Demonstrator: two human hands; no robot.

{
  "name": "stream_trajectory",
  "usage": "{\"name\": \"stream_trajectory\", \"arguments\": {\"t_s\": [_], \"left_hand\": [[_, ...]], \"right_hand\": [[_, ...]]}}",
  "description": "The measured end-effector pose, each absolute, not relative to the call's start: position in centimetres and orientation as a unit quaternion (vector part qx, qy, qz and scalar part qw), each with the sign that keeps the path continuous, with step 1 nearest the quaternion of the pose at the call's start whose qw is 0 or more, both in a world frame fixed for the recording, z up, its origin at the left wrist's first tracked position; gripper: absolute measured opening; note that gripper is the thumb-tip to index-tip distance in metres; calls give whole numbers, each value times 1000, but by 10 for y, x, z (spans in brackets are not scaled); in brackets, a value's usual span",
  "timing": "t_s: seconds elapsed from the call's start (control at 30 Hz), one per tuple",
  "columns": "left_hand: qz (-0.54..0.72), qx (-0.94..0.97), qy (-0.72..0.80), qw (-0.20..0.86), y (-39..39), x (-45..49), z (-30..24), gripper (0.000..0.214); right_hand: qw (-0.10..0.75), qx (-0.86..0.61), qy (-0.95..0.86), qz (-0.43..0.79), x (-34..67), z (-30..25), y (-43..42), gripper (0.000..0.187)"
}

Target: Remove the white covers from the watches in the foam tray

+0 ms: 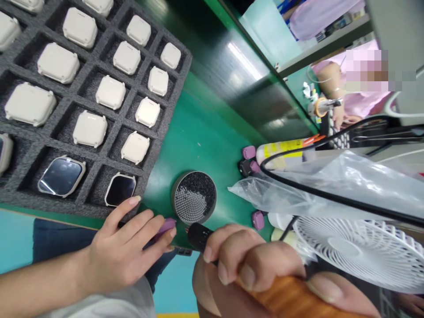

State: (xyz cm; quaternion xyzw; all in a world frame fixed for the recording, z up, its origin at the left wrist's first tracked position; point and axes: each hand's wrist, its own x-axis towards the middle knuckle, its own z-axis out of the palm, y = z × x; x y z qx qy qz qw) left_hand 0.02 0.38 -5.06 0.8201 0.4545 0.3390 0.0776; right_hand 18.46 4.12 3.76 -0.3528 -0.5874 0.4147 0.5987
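Note:
My left hand point(127, 247) rests at the near edge of the green bench, its fingertips pinching a small purple part point(164, 226). Its index finger lies on the edge of the black foam tray point(165, 110), beside a watch case with a dark screen point(119, 189). My right hand point(251, 265) is wrapped around an orange-handled tool point(281, 296) whose black tip point(198, 234) points at the purple part. Just beyond the tip stands a round metal tin point(194, 197) filled with tiny screws.
The foam tray holds several white watch cases point(111, 92) back side up. More purple parts point(248, 152) lie near a white tube point(285, 150). A clear plastic bag point(331, 181), a black cable point(331, 198) and a white fan point(357, 251) crowd the right. Another person in pink point(334, 84) works beyond.

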Motion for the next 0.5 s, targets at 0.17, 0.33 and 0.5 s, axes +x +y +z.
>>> {"name": "stream_trajectory", "arguments": {"t_s": [0.17,0.33,0.5], "left_hand": [[343,816,458,78,4,1,-50,36],[344,814,461,83,5,1,-49,34],[343,813,463,84,6,3,-48,33]], "right_hand": [[598,-343,-574,441,189,35,43,36],[565,-318,-587,485,191,31,46,36],[548,-390,-587,450,191,29,39,40]]}}
